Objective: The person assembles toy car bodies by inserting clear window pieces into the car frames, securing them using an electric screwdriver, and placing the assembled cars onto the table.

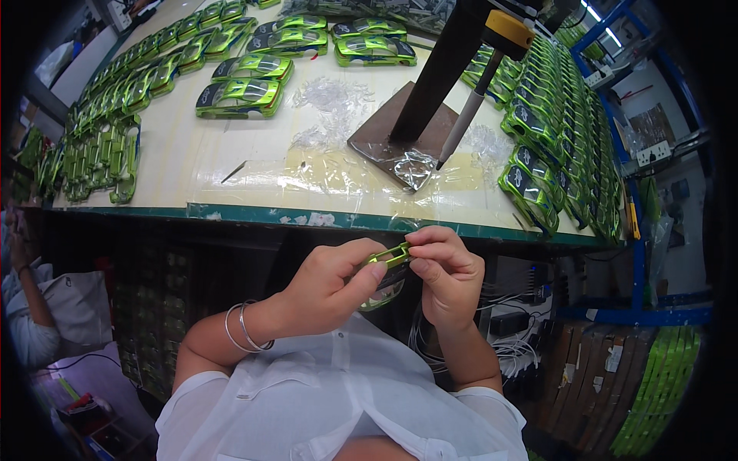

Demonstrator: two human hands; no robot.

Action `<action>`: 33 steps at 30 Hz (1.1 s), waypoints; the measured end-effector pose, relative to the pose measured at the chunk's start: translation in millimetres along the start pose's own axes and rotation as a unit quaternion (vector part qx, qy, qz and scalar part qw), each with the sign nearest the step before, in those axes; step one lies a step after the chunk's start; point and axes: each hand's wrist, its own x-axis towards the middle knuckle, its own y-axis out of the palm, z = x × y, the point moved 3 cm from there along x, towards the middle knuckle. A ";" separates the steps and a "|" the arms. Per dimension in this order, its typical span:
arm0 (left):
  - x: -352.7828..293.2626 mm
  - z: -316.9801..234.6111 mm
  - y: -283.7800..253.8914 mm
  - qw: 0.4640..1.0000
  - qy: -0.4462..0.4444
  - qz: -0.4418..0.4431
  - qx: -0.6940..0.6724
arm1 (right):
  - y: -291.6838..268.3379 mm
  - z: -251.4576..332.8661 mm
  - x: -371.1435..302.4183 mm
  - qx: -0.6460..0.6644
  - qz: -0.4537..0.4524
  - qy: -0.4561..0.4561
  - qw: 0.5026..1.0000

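Observation:
In front of my chest, just below the table's front edge, is a bright green toy car shell [383,296] with a dark section and clear parts. My left hand [330,280] grips it, the thumb lying along its side. At the shell's far right end, the fingertips and thumb of my right hand [448,274] are pinched together against the green edge. Whether a small part sits between those right fingertips is hidden.
Rows of green car shells [530,184] stand at the table's right, with more shells [246,94] at the back and left. A dark post on a brown base plate [373,138] rises mid-table, a pen-like rod [465,119] beside it. Clear plastic scraps [330,100] lie around. Another person's arm [34,296] shows at left.

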 end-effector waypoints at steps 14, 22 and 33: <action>-2.1 -0.1 1.3 0.999 -0.019 -0.014 -0.047 | 8.0 8.1 -5.1 -0.307 0.023 -0.141 0.941; -6.4 5.4 1.9 0.988 -0.063 -0.010 -0.143 | 23.0 -8.7 -23.9 -0.369 0.055 -0.174 0.911; -8.0 14.9 1.6 0.915 -0.137 0.004 -0.380 | 27.4 -8.0 -17.1 -0.434 0.065 -0.179 0.881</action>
